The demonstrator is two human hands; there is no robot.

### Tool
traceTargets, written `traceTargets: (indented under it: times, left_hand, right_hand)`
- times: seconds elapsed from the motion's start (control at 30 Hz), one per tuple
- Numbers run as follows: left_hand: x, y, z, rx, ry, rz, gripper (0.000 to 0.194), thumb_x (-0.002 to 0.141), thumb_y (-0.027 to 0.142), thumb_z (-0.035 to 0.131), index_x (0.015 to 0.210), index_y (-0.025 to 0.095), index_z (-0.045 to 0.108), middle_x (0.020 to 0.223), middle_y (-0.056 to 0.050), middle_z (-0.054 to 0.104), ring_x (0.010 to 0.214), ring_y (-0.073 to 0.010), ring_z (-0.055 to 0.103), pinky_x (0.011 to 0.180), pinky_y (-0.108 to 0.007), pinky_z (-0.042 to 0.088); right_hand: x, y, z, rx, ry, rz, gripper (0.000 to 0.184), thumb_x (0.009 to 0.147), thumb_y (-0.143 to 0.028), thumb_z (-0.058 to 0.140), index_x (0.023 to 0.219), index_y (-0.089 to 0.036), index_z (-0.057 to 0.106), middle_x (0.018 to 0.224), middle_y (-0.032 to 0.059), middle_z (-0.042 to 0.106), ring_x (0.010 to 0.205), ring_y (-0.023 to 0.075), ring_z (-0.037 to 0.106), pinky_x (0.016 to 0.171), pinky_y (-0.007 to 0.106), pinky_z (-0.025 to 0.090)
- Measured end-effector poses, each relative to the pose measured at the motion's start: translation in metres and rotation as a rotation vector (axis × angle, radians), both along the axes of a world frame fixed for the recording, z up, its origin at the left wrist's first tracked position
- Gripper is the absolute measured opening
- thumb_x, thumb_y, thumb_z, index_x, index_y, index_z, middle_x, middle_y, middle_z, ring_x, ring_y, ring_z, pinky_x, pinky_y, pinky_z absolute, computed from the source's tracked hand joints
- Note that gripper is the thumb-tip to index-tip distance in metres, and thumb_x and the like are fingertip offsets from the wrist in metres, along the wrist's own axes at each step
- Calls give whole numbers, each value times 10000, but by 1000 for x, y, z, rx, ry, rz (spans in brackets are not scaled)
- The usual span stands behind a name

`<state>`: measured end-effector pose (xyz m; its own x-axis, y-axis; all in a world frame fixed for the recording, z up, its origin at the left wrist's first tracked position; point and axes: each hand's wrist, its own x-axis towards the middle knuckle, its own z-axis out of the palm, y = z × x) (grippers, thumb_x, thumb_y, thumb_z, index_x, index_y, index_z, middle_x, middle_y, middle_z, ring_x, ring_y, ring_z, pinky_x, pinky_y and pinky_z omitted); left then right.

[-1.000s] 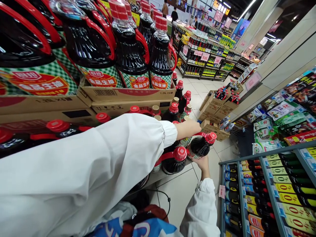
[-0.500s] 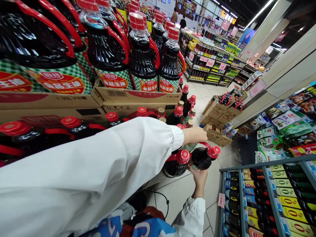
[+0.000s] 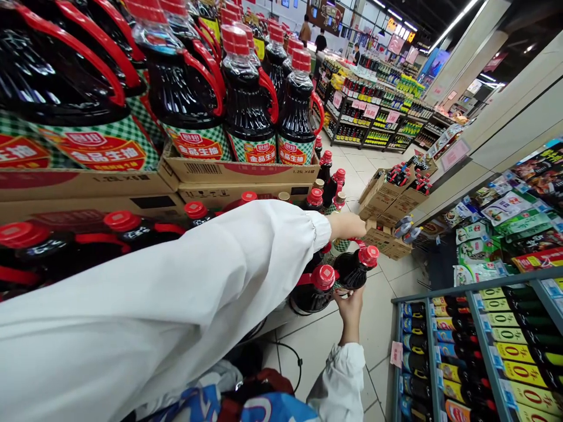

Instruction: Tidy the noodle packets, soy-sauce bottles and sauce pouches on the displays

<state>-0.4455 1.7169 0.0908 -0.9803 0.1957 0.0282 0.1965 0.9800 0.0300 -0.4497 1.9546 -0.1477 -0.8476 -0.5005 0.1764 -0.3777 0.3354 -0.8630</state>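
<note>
A dark soy sauce bottle (image 3: 354, 268) with a red cap and red handle leans out at the corner of the display, beside another red-capped bottle (image 3: 314, 288). My left hand (image 3: 350, 225) reaches across from a long white sleeve and closes over the top of the leaning bottle at its handle; the fingertips are hidden. My right hand (image 3: 350, 306) comes up from below, fingers curled round the underside of the same bottle.
Cardboard cases (image 3: 229, 171) of large soy sauce jugs (image 3: 248, 105) are stacked at left. A grey shelf (image 3: 475, 346) of bottles stands at lower right. More boxes (image 3: 383, 198) sit on the tiled aisle (image 3: 325, 340). People stand far back.
The leaning bottle has moved left and up, closer to the display, with both hands staying on it. My right hand has risen slightly beneath it.
</note>
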Motion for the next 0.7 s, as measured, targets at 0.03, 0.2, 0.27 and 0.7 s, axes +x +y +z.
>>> traceTargets:
  times: [0.03, 0.2, 0.27, 0.7]
  left_hand:
    - [0, -1, -1, -13, -8, -6, 224, 750, -24, 701, 854, 166, 758, 934, -141, 758, 871, -243, 720, 754, -330, 527]
    - [6, 3, 1, -65, -108, 25, 289, 793, 83, 734, 1075, 145, 723, 1142, -177, 720, 1027, -299, 694, 784, -358, 520]
    - [9, 4, 5, -38, -126, 65, 419, 803, 210, 776, 1199, 130, 666, 1214, -196, 691, 1067, -320, 678, 793, -367, 522]
    - [37, 0, 19, -34, 214, 128, 331, 873, 200, 719, 1191, 118, 677, 1189, -163, 721, 1129, -268, 625, 1078, -383, 360]
  right_hand:
    - [-2, 0, 0, -15, -13, 6, 841, 629, -420, 813, 1342, -241, 404, 1241, 149, 626, 1024, 296, 652, 860, 443, 570]
    - [1, 13, 7, -55, -60, 105, 1000, 668, -452, 791, 1495, -241, 270, 1442, 187, 505, 1283, 342, 554, 1058, 525, 481]
    - [16, 17, 20, -14, -15, 15, 994, 726, -492, 739, 1536, -268, 207, 1530, 187, 413, 1384, 384, 455, 1104, 583, 426]
    - [149, -41, 126, -194, 216, -171, 503, 1007, -453, 352, 1487, -309, 314, 1525, 128, 412, 1378, 334, 458, 1121, 567, 424]
